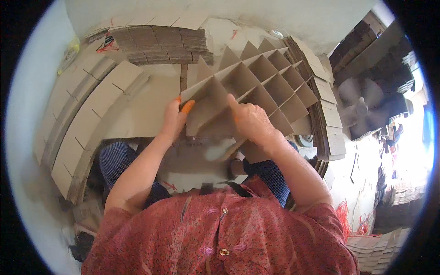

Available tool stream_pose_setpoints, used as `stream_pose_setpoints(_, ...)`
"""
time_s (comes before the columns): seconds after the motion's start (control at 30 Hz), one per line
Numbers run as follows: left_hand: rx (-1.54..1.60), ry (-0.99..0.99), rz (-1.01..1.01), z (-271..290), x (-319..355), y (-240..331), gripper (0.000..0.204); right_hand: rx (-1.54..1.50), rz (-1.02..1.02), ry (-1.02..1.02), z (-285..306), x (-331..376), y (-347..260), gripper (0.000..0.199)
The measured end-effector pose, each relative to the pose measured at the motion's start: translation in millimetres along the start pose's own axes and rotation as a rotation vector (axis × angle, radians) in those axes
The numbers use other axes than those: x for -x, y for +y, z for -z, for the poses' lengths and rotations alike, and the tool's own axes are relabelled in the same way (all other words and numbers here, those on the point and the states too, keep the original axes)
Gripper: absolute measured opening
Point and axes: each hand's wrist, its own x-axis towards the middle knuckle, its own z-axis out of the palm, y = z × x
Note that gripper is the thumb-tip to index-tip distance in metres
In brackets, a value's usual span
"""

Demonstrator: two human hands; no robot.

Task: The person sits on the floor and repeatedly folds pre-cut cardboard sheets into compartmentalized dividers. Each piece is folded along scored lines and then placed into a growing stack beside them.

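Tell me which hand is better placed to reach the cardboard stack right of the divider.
Probably the right hand: nearer the cardboard stack, while the left hand pinches the divider grid farther left.

Pale walls (298,18); bright light (415,151) far right.

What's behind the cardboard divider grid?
Behind the grid: slotted cardboard stack at right, partly covered; pale surface at left. Whatever the grid's panels cover can't be seen.
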Motion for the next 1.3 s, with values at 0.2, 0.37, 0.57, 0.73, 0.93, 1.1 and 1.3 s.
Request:
stream_pose_setpoints(0.2,0.273,-0.026,-0.059,5.2,6.0,10.1,0.048,0.052,-0.264,0.707,-13.0,47.4,104.0,0.059)
stream_pose_setpoints(0.37,0.246,-0.283,-0.091,-20.0,36.4,1.6,0.048,-0.541,-0.174,0.290,-35.6,61.6,109.4,0.046)
stream_pose_setpoints(0.57,0.145,-0.682,-0.236,-74.9,78.0,24.9,0.051,-0.810,-0.403,0.135,-49.3,35.4,56.0,0.074)
stream_pose_setpoints(0.73,-0.483,-0.416,-0.772,-63.0,47.9,-4.8,0.045,-0.919,-0.370,0.277,-8.0,62.8,82.7,0.043)
stream_pose_setpoints(0.93,-0.721,-0.220,-0.409,-41.4,18.1,-41.4,0.044,-0.662,-0.122,0.664,47.4,88.0,118.6,0.057)
stream_pose_setpoints(1.1,-0.807,-0.244,-0.528,-44.7,30.6,-25.6,0.048,0.077,-0.295,0.786,118.2,95.0,160.2,0.062)
stream_pose_setpoints(1.3,-0.894,-0.274,-0.478,-51.9,33.3,-19.1,0.050,0.442,-0.675,0.490,79.1,79.3,280.4,0.052)
